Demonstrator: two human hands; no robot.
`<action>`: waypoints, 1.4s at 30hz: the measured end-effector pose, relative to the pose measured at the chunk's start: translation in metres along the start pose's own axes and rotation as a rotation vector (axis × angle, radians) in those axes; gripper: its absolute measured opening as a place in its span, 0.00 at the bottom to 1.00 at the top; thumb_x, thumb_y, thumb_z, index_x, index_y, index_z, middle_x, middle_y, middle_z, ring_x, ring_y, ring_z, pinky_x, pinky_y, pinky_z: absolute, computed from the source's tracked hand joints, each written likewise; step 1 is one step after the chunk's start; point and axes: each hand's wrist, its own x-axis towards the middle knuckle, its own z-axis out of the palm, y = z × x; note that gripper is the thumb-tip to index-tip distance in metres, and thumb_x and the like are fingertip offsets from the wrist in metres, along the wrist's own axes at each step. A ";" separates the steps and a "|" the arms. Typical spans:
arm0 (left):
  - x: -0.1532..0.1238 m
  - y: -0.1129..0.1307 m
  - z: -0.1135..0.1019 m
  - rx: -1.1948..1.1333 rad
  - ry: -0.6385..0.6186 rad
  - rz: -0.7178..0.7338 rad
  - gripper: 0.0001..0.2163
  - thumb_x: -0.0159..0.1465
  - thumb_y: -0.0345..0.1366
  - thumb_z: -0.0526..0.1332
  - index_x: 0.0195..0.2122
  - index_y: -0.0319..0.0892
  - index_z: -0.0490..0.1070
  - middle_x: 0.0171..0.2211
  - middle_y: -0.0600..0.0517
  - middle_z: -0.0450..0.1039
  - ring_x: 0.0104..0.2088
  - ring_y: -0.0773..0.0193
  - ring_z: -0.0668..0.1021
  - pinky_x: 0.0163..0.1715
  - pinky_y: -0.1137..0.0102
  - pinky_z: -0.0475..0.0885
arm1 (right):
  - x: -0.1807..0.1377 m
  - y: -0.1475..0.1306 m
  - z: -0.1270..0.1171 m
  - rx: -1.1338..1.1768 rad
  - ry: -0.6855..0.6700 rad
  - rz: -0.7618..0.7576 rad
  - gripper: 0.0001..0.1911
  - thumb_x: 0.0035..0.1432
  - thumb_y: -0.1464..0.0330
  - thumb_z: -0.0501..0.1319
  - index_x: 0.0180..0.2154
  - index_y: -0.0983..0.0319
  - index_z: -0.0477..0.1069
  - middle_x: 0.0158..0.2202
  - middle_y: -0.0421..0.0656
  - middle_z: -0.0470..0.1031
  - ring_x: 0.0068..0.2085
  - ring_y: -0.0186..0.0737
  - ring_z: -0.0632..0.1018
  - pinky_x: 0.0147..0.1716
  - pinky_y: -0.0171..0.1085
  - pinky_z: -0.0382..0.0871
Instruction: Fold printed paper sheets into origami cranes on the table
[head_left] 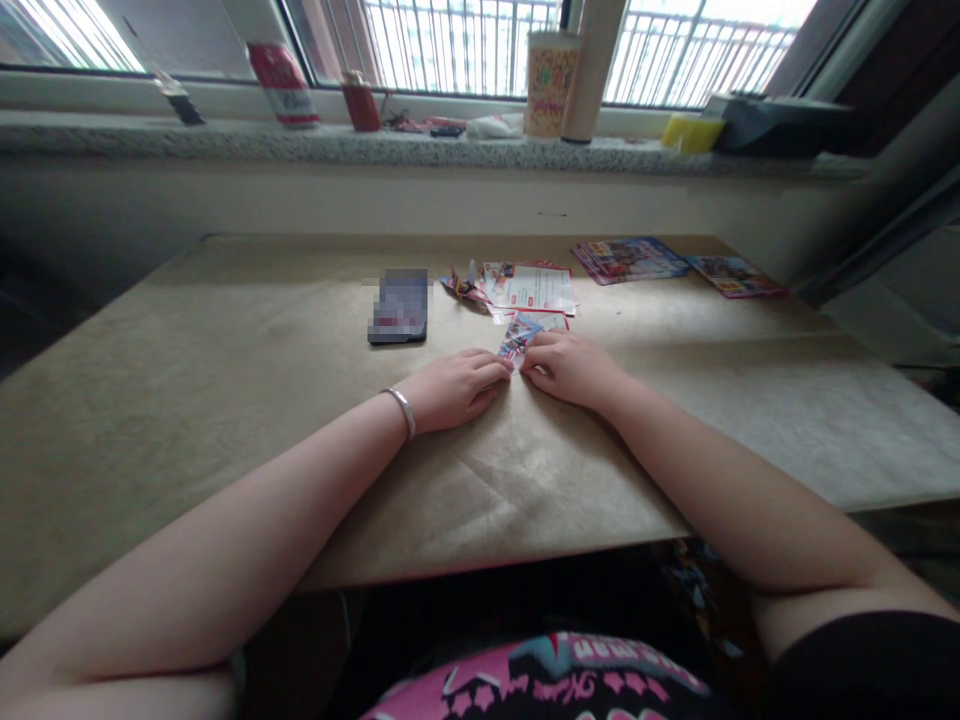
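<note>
A small piece of printed paper [520,331], partly folded, with blue, red and white print, lies on the table in front of me. My left hand [461,388] rests at its lower left corner, fingers together and their tips pressed on the edge. From the other side, my right hand [564,366] bends its fingers over the paper's lower right part and pinches it down. The fingertips of both hands are close together, and they cover part of the paper. Just beyond lie printed sheets [532,287], white with red marks, beside a folded paper piece [466,287].
A phone [400,305] lies left of the papers. Stacked colourful leaflets [630,258] and another leaflet pile [735,275] sit at the table's back right. On the windowsill stand a red can [283,85], a patterned cup [550,85] and a yellow object [691,132].
</note>
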 end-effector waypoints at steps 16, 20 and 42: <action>-0.011 -0.003 -0.021 0.017 -0.042 0.022 0.11 0.61 0.28 0.54 0.39 0.42 0.75 0.47 0.49 0.77 0.52 0.59 0.75 0.57 0.59 0.68 | 0.000 0.002 0.001 0.040 0.003 0.005 0.09 0.58 0.70 0.57 0.34 0.59 0.77 0.37 0.44 0.77 0.40 0.41 0.74 0.41 0.37 0.65; -0.015 -0.006 -0.024 0.028 -0.036 0.033 0.11 0.60 0.27 0.54 0.37 0.43 0.76 0.45 0.50 0.78 0.51 0.58 0.75 0.57 0.58 0.67 | 0.000 0.003 0.002 0.032 -0.003 -0.003 0.09 0.59 0.70 0.56 0.34 0.59 0.77 0.38 0.44 0.76 0.41 0.41 0.74 0.41 0.38 0.65; -0.013 -0.004 -0.018 0.082 -0.043 -0.042 0.13 0.65 0.32 0.52 0.45 0.42 0.74 0.44 0.48 0.77 0.46 0.59 0.76 0.47 0.65 0.72 | 0.005 -0.012 0.006 -0.131 -0.026 -0.262 0.16 0.64 0.69 0.51 0.48 0.56 0.74 0.45 0.46 0.76 0.43 0.43 0.71 0.42 0.41 0.62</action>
